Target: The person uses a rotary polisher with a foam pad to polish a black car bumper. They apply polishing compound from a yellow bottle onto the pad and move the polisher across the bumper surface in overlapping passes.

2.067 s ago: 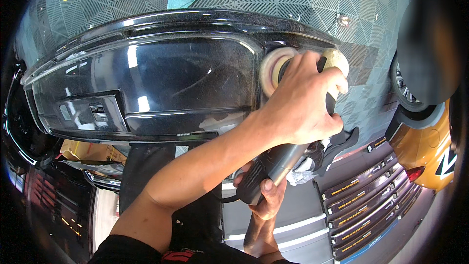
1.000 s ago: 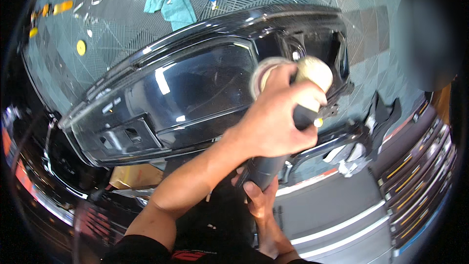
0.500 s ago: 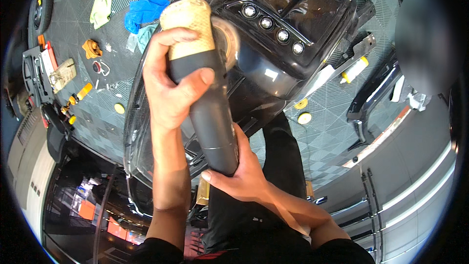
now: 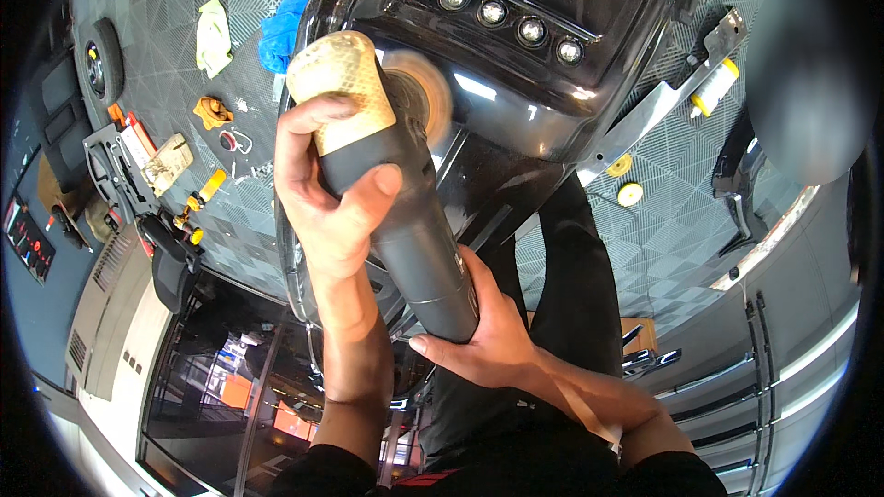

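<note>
Both of my hands hold a polisher with a black body and a cream, scale-patterned head cover. My left hand wraps its front end, thumb across the black body. My right hand is closed round the rear end, nearer to me. The round polishing pad, blurred as if spinning, shows beyond the head and lies against a glossy black car bumper. A row of several round lamps is set into the bumper. The pad's left part is hidden by the polisher.
Blue cloth, a yellow-green cloth and an orange cloth lie on the tiled floor at left. At right are a yellow-capped bottle, yellow pads and a black trim part. A tyre lies far left.
The view has shifted, so floor items sit further right. The polisher's head and pad now sit lower against the bumper's lamps, and the tool is tilted more. Both hands keep their grip.
</note>
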Demonstrator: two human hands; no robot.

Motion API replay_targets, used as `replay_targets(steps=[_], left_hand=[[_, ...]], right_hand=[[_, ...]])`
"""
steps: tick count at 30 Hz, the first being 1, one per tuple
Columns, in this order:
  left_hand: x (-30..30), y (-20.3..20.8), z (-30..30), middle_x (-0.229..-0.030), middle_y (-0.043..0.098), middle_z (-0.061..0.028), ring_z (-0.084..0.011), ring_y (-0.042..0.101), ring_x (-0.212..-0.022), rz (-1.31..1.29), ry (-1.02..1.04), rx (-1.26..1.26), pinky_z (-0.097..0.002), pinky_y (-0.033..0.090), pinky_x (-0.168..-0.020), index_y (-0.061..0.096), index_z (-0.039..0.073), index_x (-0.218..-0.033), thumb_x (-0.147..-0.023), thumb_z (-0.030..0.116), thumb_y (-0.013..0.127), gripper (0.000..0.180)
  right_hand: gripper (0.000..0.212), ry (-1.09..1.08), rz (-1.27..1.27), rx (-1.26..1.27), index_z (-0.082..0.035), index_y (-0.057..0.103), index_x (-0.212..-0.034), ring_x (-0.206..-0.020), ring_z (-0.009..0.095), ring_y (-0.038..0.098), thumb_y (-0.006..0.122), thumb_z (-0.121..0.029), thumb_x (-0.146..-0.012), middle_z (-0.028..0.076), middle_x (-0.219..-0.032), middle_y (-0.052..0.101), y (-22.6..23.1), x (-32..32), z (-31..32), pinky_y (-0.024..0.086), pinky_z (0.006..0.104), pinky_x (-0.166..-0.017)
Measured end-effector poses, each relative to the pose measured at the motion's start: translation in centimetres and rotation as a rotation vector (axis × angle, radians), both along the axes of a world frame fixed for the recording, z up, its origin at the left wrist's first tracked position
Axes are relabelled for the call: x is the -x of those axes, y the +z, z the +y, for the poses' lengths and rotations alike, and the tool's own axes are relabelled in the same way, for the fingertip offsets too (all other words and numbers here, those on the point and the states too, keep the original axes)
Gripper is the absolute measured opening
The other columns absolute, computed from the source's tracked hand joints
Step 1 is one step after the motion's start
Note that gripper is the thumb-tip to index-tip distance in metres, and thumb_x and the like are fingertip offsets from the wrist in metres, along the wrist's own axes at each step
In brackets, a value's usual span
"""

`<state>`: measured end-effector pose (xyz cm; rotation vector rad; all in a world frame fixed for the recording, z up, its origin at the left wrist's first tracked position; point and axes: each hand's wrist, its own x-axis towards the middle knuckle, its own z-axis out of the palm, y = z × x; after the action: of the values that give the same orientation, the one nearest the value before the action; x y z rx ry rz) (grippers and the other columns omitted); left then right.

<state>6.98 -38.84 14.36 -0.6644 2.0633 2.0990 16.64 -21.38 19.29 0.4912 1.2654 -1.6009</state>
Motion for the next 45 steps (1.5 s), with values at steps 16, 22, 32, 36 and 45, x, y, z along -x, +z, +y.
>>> replay_targets(steps=[16,22,32,36,45], left_hand=[[0.0,0.2,1.6,-0.114,0.063,-0.0096,-0.0173,0.063,-0.1,-0.003,-0.023,-0.033,-0.0307,0.052,-0.087,0.057,0.006,-0.122,-0.069,0.02,0.09,0.063],[-1.0,0.4,2.6,-0.115,0.06,-0.0099,-0.022,0.06,-0.107,-0.017,-0.079,0.056,-0.036,0.049,-0.092,0.06,0.008,-0.118,-0.067,0.017,0.086,0.058],[-3.0,0.8,9.8,-0.136,0.046,-0.0245,-0.046,0.043,-0.133,0.118,-0.378,-0.032,-0.0534,0.034,-0.114,0.068,0.013,-0.115,-0.06,0.004,0.08,0.057],[-2.4,0.5,8.5,-0.137,0.046,-0.0238,-0.0461,0.045,-0.132,0.168,-0.372,0.029,-0.0534,0.035,-0.113,0.069,0.014,-0.114,-0.059,0.003,0.08,0.057],[-0.1,-1.1,-0.2,-0.117,0.064,-0.0091,-0.0209,0.063,-0.105,0.06,-0.048,0.039,-0.0361,0.052,-0.091,0.061,0.009,-0.118,-0.068,0.022,0.089,0.059]], right_hand=[[0.103,-0.035,0.004,-0.017,0.004,0.022,-0.155,-0.121,0.028,0.061,0.086,-0.019,-0.077,0.021,-0.132,0.058,0.3,-0.9,1.0,0.047,0.0407,-0.105],[0.105,0.065,-0.059,-0.078,0.004,0.021,-0.156,-0.124,0.027,0.058,0.086,-0.02,-0.077,0.02,-0.135,0.056,0.7,-1.4,2.1,0.045,0.0418,-0.107],[0.069,-0.39,-0.268,-0.131,-0.004,0.046,-0.132,-0.096,0.018,0.069,0.085,-0.006,-0.075,0.008,-0.103,0.068,2.3,-9.7,5.6,0.056,0.0346,-0.088],[0.07,-0.386,-0.235,-0.128,-0.004,0.047,-0.132,-0.096,0.017,0.068,0.086,-0.006,-0.074,0.008,-0.104,0.068,1.8,-8.6,4.7,0.056,0.0345,-0.088],[0.095,-0.004,0.115,-0.148,0.002,0.032,-0.151,-0.12,0.034,0.066,0.085,-0.025,-0.078,0.025,-0.129,0.064,-1.7,-2.1,-0.9,0.051,0.0405,-0.102]])
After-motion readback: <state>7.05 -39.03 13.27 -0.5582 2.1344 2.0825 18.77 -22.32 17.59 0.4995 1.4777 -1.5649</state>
